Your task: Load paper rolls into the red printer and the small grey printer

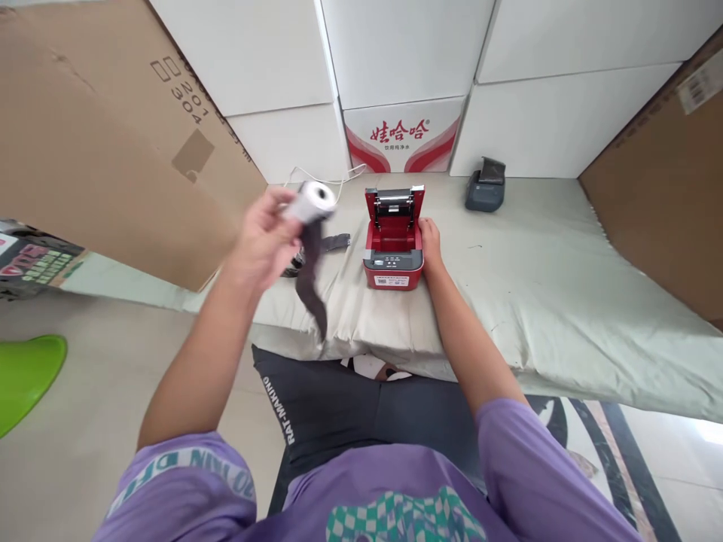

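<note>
Fingers (276, 197) of the left hand (257, 239) are closed around a white roll (310, 202), kinda blurry, which is held up to the left of the red printer (394, 260), with its holed end left poking out past the fingertips. Dangling from under the roll, a dark strip (312, 282) can be seen. Right hand (430, 245) is laid against the printer's right side; how far its fingers are spread can't really be told. The printer's lid (394, 201) is flipped up, red insides exposed. Some smaller dark device (484, 196) is parked further back, off to the printer's right.
</note>
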{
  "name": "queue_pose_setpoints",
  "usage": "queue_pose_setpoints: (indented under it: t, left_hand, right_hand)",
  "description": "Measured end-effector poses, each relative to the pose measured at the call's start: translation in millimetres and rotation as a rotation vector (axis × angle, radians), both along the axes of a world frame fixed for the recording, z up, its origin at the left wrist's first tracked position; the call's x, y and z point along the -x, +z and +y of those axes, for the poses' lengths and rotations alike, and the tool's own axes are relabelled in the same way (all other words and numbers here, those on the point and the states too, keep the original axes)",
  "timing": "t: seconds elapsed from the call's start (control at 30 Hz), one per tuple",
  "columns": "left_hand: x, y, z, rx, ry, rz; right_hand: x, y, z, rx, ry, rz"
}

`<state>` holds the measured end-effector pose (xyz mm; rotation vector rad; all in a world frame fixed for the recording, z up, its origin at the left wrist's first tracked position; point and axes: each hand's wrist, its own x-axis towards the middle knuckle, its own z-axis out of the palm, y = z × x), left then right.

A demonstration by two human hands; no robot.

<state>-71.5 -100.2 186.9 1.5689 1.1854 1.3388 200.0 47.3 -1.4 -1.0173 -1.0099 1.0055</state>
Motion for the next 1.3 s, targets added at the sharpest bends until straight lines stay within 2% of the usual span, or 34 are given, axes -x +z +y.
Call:
queue_pose_setpoints:
  t: [0.1,0.17,0.27,0.37,0.47,0.57,0.77,0.9,1.03,1.1,1.17,1.23,1.3]
  left_hand:
    - [-48.7,-27.3,27.3,-0.009,-0.133,0.237]
    - [-69.9,-48.1,47.9,-0.037,-0.164,0.360]
    - [-85.2,-70.8,75.8,-0.052,-0.179,0.594]
    - [-88.8,-79.7,96.7,-0.048,-0.205,0.756]
    - [-89.4,-81.6,111.1,-0.046,-0.219,0.832]
    - [-90.8,-81.6,117.3,-0.077,-0.177,0.911]
    - [-99.2,-71.8,108.0,-0.020,-0.110,1.053]
    - [-103.3,-65.9,107.5,0.011,-0.213,1.141]
    - [-100.4,-68.0,107.8,0.024,-0.249,1.020]
    - [-96.9,-67.9,103.9,-0.022,-0.206,0.912]
    - [-93.4,-64.5,99.3,-0.129,-0.106,0.825]
    - [-91.1,-58.2,97.4,-0.254,0.005,0.817]
    - [-91.0,-52.2,99.7,-0.312,0.067,0.890]
  right_hand:
    - [0.4,0.3,0.6,0.019,-0.003,-0.005]
    - [0.7,0.7,0.5,0.020,0.003,-0.002]
    - [1.7,1.6,-0.5,0.023,0.009,0.029]
    - [2.3,2.5,-1.3,0.022,0.005,0.035]
    - [2.3,2.7,-1.2,0.030,0.008,0.017]
    - [2.4,1.4,-0.5,0.031,0.010,0.023]
    - [2.7,-2.7,0.4,-0.003,0.034,0.064]
    - [2.3,-3.0,0.7,-0.004,0.041,0.055]
    - [2.7,-3.4,1.6,-0.003,0.036,0.059]
    - [3.1,-4.3,2.2,-0.005,0.034,0.062]
    - [3.2,-5.2,2.7,-0.007,0.034,0.060]
    - [3.0,-5.6,2.9,-0.009,0.040,0.062]
    - [2.6,-5.0,2.7,-0.013,0.046,0.066]
